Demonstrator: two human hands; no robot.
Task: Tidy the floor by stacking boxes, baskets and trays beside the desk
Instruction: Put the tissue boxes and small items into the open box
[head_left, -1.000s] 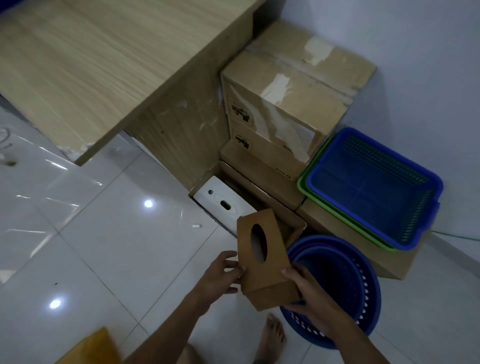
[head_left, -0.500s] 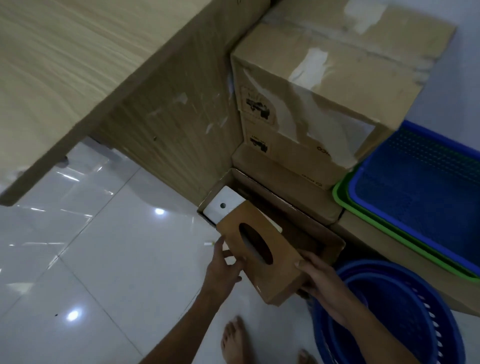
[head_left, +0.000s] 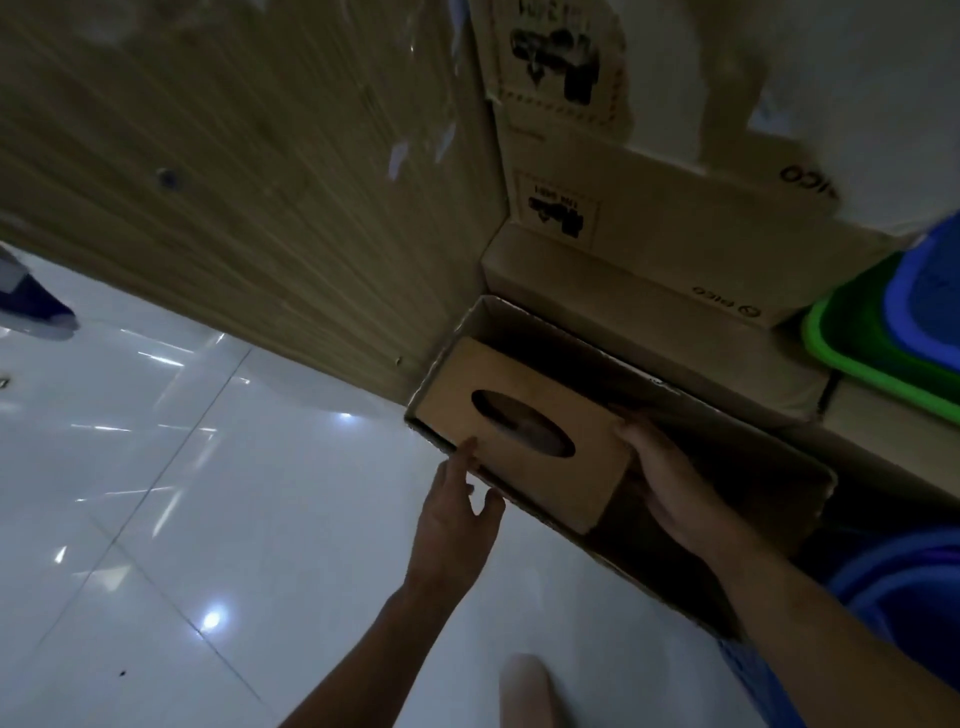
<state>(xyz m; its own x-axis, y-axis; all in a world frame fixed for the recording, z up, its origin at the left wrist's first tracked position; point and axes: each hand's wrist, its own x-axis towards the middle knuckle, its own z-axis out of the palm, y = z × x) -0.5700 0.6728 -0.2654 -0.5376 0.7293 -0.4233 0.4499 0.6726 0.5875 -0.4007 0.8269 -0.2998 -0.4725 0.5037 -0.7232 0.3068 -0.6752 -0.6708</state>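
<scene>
Head view: one frame, dim, looking steeply down at the floor beside the desk.
Tissue box (head_left: 524, 431): brown, oval slot up, lying tilted in the near-left end of the carton; its left corner sits at the carton's rim.
Carton (head_left: 737, 415): open-topped cardboard, long side running along the stack behind it; its left end meets the desk panel, and the right half of its inside is dark and unfilled.
Left hand (head_left: 457, 514): fingers straight, one fingertip touching the tissue box's near-left edge at the carton rim; holds nothing.
Right hand (head_left: 670, 483): reaches down inside the carton, fingers wrapped on the right end of the tissue box, thumb on its top edge.
Desk panel (head_left: 249, 197): wood-grain side, standing straight up from the floor just left of the carton.
Stacked boxes (head_left: 639, 218): cardboard, touching the carton's far side and rising above it.
Green tray (head_left: 852, 343): at the right edge, a blue tray (head_left: 924, 306) nested in it.
Basket (head_left: 904, 582): blue, just right of the carton's near end, partly behind the right forearm.
Floor (head_left: 208, 519): glossy white tile, open to the left and near side of the carton.
Foot (head_left: 524, 691): bare, on the tile below the hands.
</scene>
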